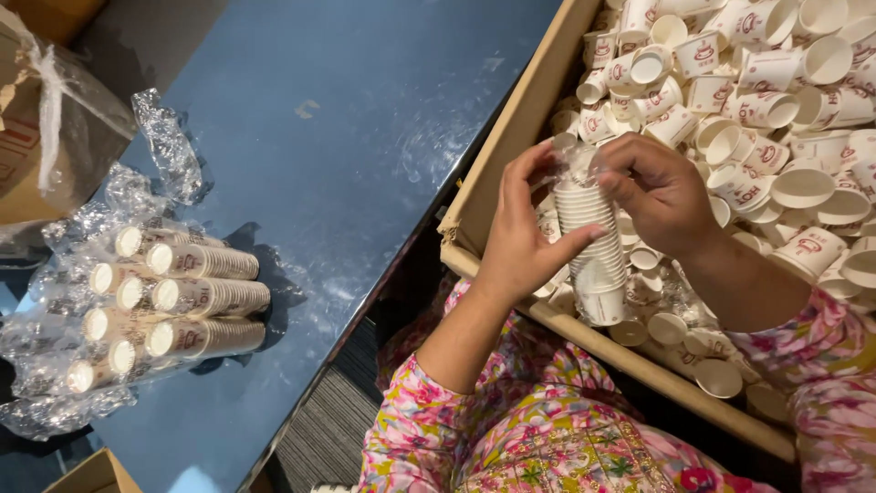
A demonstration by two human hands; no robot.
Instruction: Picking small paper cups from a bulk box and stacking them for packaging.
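Over the cardboard box (pixel 511 137), both hands' fingers (pixel 584 236) grip a cup stack (pixel 593 246).

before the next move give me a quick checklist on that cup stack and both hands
1. Left hand supports the stack of paper cups: ok, fingers wrap its side.
2. Right hand has a grip on the clear wrap at the stack's top: ok, fingertips pinch there.
3. Stack held straight: ok, only a slight tilt.
4. Stack over the cardboard box of loose cups: ok.
5. Wrap fully closed: cannot tell, hidden by fingers.
6. Wrapped stacks lie on the blue table: ok.
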